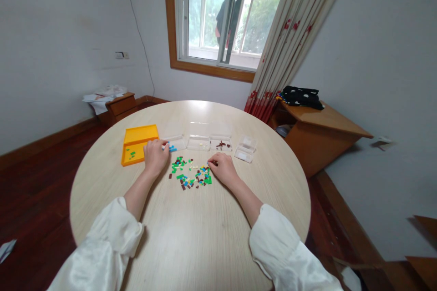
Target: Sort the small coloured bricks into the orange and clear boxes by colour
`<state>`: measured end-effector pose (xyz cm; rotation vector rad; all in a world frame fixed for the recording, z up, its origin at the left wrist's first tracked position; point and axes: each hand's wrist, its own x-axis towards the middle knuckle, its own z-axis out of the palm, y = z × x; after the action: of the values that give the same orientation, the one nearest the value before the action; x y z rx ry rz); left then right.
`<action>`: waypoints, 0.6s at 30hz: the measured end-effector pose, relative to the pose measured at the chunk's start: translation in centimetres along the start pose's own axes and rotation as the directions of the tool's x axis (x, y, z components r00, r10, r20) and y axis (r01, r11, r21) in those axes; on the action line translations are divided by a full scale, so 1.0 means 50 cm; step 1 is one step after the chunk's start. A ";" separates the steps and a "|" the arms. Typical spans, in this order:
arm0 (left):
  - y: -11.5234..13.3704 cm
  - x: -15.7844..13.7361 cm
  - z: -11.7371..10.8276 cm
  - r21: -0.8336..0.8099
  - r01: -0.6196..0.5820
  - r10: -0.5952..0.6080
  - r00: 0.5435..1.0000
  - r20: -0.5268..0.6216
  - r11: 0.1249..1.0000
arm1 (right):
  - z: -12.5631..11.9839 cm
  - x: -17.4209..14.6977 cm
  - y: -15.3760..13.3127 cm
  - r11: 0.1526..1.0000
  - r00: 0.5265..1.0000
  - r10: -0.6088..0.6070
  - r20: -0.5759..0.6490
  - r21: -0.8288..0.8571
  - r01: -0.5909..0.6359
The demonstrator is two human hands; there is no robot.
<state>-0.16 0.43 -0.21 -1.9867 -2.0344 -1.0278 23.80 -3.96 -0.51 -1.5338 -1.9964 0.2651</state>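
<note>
I have the left hand [156, 156] at the left end of the first transparent box [180, 140], its fingertips beside the blue pieces [172, 148] there. Thumb and fingers look drawn close, but whether they are clamped on a piece I cannot tell from out here. The right hand [223, 168] hangs low at the right edge of the loose pieces [203, 176], fingers bent in a pinching shape; whether that grip has anything in it I cannot tell either (the pieces are tiny, and the fingers hide them).

The loose pieces, green, brown, blue, yellow and cream, lie scattered on the worktop [198, 236] mostly between the hands, I suppose to suit picking from either side. Beyond them the containers stand in a row, seemingly so each is within easy reach. The yellow box [141, 134], at the left with its lid folded back, carries green pieces [133, 153]; the second transparent box [194, 142] has a few pale pieces [201, 144]; the third transparent box [213, 141] has brown pieces [221, 144]. I read this as one colour per container. The fourth transparent box [243, 153] sits at the right end, its contents too faint for me to make out.
</note>
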 end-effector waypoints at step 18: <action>0.095 -0.056 -0.002 -0.492 -0.360 0.495 0.851 0.176 0.793 | 0.016 0.004 -0.029 0.987 0.992 -0.113 -0.057 0.106 0.118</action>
<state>4.54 -2.42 0.20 -2.8228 -1.3930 -1.2165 22.13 -4.09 -0.35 -1.3394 -1.9890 0.2807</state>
